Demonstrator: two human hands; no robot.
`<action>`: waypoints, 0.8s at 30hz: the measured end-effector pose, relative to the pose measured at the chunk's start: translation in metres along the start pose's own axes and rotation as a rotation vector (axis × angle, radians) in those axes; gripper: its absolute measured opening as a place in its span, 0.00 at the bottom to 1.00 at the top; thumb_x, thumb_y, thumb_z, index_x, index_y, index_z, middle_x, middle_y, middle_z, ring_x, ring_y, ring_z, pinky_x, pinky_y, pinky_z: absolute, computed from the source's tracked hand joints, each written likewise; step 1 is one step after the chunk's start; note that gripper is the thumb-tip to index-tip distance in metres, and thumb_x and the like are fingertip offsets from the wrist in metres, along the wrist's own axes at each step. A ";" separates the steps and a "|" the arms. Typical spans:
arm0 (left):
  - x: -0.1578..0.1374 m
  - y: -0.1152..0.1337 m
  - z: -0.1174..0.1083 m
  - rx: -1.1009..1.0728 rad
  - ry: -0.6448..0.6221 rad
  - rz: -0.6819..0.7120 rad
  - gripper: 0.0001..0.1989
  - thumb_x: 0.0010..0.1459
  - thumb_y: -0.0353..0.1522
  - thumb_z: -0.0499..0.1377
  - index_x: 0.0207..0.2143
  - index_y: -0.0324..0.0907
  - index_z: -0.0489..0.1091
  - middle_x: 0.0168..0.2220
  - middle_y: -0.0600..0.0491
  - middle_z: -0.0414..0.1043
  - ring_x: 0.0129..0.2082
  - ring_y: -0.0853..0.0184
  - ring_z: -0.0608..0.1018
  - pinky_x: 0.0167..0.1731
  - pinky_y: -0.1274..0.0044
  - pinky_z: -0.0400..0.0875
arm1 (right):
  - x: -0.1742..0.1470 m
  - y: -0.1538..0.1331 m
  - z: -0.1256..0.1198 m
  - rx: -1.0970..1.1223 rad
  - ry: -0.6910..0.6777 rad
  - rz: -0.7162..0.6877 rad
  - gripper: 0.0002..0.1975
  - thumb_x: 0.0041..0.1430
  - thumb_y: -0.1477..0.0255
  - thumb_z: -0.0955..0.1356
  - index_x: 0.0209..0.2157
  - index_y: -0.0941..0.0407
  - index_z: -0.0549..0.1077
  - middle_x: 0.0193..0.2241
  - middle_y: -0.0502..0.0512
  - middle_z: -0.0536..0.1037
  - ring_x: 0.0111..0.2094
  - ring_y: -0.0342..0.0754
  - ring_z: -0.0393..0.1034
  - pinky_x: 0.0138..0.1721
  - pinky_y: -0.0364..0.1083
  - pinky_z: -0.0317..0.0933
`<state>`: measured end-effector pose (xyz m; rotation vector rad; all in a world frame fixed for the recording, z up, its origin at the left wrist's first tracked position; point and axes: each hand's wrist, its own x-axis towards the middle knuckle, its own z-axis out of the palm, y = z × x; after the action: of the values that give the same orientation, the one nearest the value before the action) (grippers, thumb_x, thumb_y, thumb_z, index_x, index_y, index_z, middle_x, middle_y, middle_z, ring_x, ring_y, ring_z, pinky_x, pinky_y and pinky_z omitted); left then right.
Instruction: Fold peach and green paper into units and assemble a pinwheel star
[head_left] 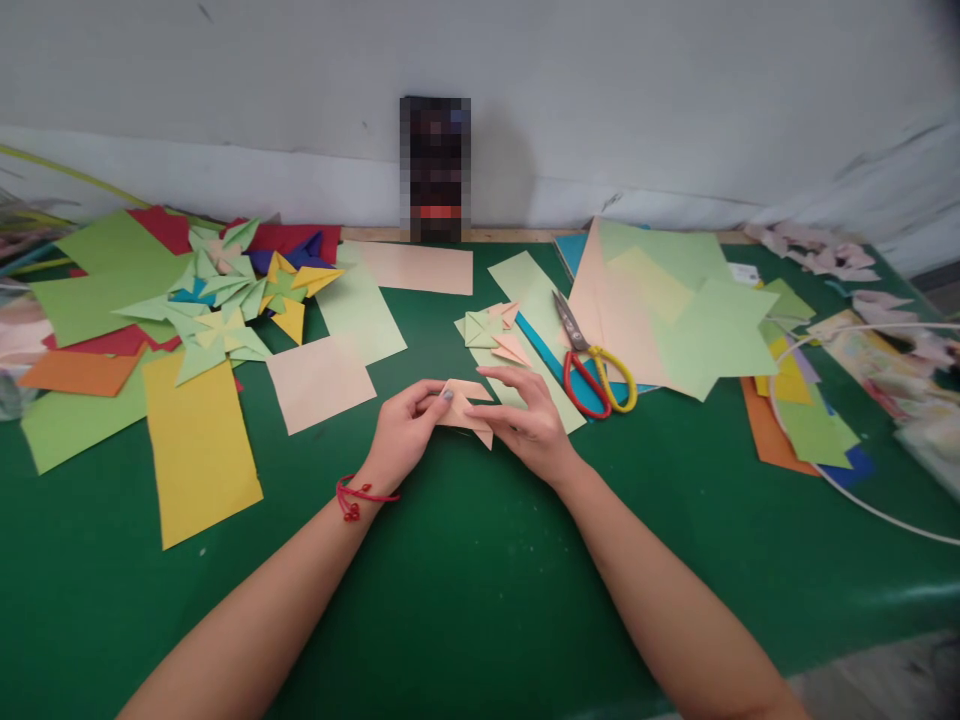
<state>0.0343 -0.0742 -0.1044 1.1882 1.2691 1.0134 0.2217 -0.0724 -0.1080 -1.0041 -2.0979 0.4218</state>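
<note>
A small piece of peach paper (459,410), folded with pointed flaps, is held just above the green table. My left hand (409,425) pinches its left side, thumb on top. My right hand (529,415) is at its right side with thumb and fingers apart, one fingertip touching the paper near a flap. Just behind my right hand lie a folded piece of pale green and peach paper (487,332) and scissors (592,365) with red and yellow handles. The undersides of the fingers are hidden.
A yellow sheet (202,450) and a peach sheet (321,383) lie to the left, near several folded paper stars (225,270). Large pale green sheets (667,300) are at the back right. A white cable (847,492) loops at the far right. A blurred-out dark object (435,170) leans against the wall.
</note>
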 end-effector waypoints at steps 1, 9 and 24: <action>0.000 0.000 0.000 0.002 -0.005 0.001 0.12 0.52 0.39 0.58 0.35 0.42 0.72 0.29 0.54 0.75 0.29 0.67 0.75 0.29 0.79 0.67 | 0.001 0.000 0.000 -0.003 -0.012 -0.004 0.16 0.55 0.76 0.65 0.41 0.41 0.72 0.54 0.48 0.64 0.54 0.51 0.58 0.51 0.58 0.59; 0.001 0.001 -0.001 -0.020 -0.054 -0.011 0.12 0.52 0.40 0.57 0.35 0.42 0.71 0.29 0.54 0.74 0.30 0.67 0.75 0.30 0.79 0.68 | 0.003 0.002 0.001 0.051 -0.060 -0.023 0.11 0.55 0.74 0.66 0.37 0.45 0.75 0.58 0.48 0.59 0.59 0.52 0.49 0.56 0.59 0.51; 0.000 0.001 -0.002 0.113 -0.077 0.008 0.13 0.54 0.41 0.55 0.35 0.41 0.71 0.30 0.54 0.74 0.31 0.68 0.75 0.30 0.80 0.67 | 0.005 0.001 -0.001 0.095 -0.086 0.017 0.12 0.55 0.75 0.66 0.37 0.44 0.76 0.59 0.44 0.56 0.61 0.52 0.47 0.58 0.58 0.49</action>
<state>0.0328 -0.0743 -0.1036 1.3075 1.2757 0.9023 0.2209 -0.0679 -0.1050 -0.9648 -2.1259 0.5772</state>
